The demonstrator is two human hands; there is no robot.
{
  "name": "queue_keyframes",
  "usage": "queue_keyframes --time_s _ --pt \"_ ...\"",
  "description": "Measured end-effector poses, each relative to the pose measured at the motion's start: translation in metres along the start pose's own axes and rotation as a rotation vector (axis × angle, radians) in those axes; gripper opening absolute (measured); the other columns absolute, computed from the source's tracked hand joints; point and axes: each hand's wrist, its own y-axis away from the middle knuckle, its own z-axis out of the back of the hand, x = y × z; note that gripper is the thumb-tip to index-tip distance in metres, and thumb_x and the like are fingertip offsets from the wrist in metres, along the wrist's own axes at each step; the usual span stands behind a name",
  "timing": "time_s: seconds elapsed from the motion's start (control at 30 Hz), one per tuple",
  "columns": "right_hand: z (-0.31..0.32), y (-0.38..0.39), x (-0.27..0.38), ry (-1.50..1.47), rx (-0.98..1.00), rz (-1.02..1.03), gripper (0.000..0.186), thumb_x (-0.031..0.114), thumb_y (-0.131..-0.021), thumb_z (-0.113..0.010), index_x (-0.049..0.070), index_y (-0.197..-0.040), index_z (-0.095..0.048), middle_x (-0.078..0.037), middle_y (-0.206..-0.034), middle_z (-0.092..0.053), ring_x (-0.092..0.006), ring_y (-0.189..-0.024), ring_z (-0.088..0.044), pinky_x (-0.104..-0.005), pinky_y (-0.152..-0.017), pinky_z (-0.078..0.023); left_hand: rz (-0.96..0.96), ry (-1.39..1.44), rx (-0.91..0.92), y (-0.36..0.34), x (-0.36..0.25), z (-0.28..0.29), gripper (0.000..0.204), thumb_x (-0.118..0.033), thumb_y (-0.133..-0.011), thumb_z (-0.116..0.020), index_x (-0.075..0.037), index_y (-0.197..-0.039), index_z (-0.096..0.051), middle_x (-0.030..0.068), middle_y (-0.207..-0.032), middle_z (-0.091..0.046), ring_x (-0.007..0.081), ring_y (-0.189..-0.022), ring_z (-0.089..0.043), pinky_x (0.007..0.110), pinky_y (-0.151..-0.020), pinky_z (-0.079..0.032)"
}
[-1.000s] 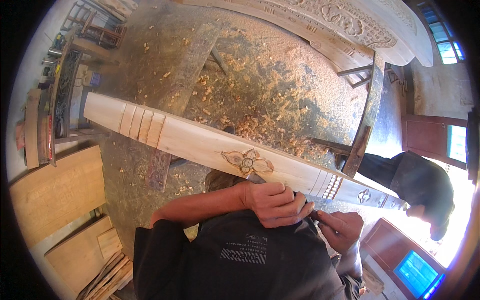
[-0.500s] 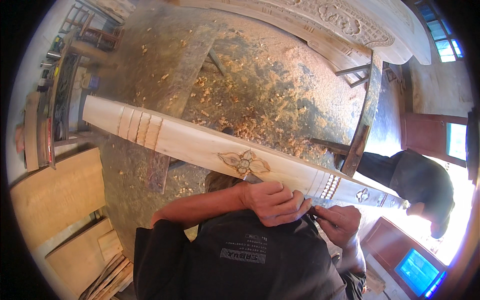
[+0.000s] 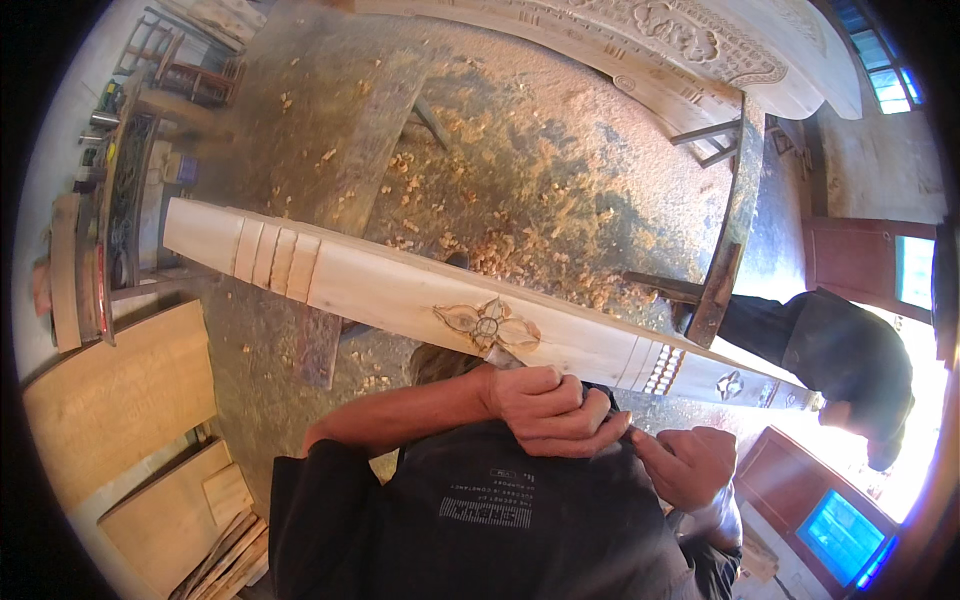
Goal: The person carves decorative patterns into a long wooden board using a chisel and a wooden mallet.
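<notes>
A long pale wooden beam (image 3: 390, 300) runs slantwise in front of me, with a carved flower (image 3: 487, 327) near its middle. My left hand (image 3: 560, 408) is closed around a chisel (image 3: 505, 359), whose metal blade touches the flower's lower edge. The fingers hide most of the tool. At the handle end, my right hand (image 3: 690, 465) is closed, its thumb and fingers gripping the dark handle, which is largely hidden against my black shirt.
Another person in dark clothes (image 3: 850, 360) bends over the beam's far right end. Wooden trestles (image 3: 722, 270) support the work. Wood shavings (image 3: 520, 240) litter the floor. A large carved panel (image 3: 690, 50) stands at the back. Boards (image 3: 120, 390) lean at left, near a tool shelf (image 3: 125, 190).
My right hand has shifted slightly right and downward, and the chisel handle's end shows less. The left hand has turned a little, with the blade still at the flower's lower edge.
</notes>
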Motion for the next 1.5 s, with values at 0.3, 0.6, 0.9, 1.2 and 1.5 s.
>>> queue_keyframes --time_s 0.3,0.6,0.9,1.2,1.5 --pt "-0.019 0.005 -0.009 -0.205 -0.128 -0.06 0.039 0.007 -0.08 -0.089 0.015 -0.117 -0.083 -0.004 -0.068 -0.067 -0.0222 -0.053 -0.064 -0.0359 -0.047 -0.045 -0.005 0.033 -0.013 -0.003 0.002 0.0 0.026 -0.026 -0.094 -0.07 -0.014 -0.116 -0.078 -0.0006 -0.097 -0.068 0.011 -0.075 -0.056 0.026 -0.065 -0.036" --pt "-0.032 0.016 -0.01 -0.323 -0.184 -0.104 0.039 0.008 -0.076 -0.092 0.011 -0.114 -0.084 -0.005 -0.072 -0.07 -0.0239 -0.056 -0.067 -0.0366 -0.05 -0.048 -0.045 0.081 0.012 -0.007 0.005 0.004 0.025 -0.024 -0.092 -0.069 -0.009 -0.11 -0.079 0.0021 -0.095 -0.068 0.0105 -0.071 -0.056 0.025 -0.061 -0.036" --pt "-0.034 0.022 0.006 -0.292 -0.159 -0.162 0.043 0.007 -0.073 -0.093 0.014 -0.115 -0.084 -0.005 -0.076 -0.07 -0.0242 -0.06 -0.069 -0.0373 -0.052 -0.05 -0.05 0.118 0.05 0.0 0.003 0.009 0.027 -0.024 -0.095 -0.072 -0.01 -0.117 -0.079 0.0011 -0.095 -0.07 0.0099 -0.071 -0.055 0.024 -0.061 -0.035" --pt "-0.042 0.024 0.023 -0.34 -0.214 -0.164 0.042 0.004 -0.076 -0.091 0.009 -0.117 -0.084 -0.004 -0.077 -0.067 -0.0213 -0.057 -0.066 -0.0339 -0.05 -0.049 -0.082 0.21 0.08 0.0 0.01 0.014 0.028 -0.023 -0.092 -0.075 -0.008 -0.115 -0.079 -0.0005 -0.087 -0.065 0.009 -0.066 -0.052 0.025 -0.058 -0.032" --pt "-0.05 0.031 0.04 -0.322 -0.258 -0.194 0.044 0.004 -0.075 -0.091 0.007 -0.118 -0.084 -0.004 -0.076 -0.066 -0.0182 -0.055 -0.063 -0.0334 -0.048 -0.046 -0.091 0.31 0.065 -0.001 0.015 0.016 0.026 -0.021 -0.089 -0.077 -0.009 -0.111 -0.08 -0.002 -0.084 -0.063 0.0074 -0.063 -0.049 0.023 -0.056 -0.029"
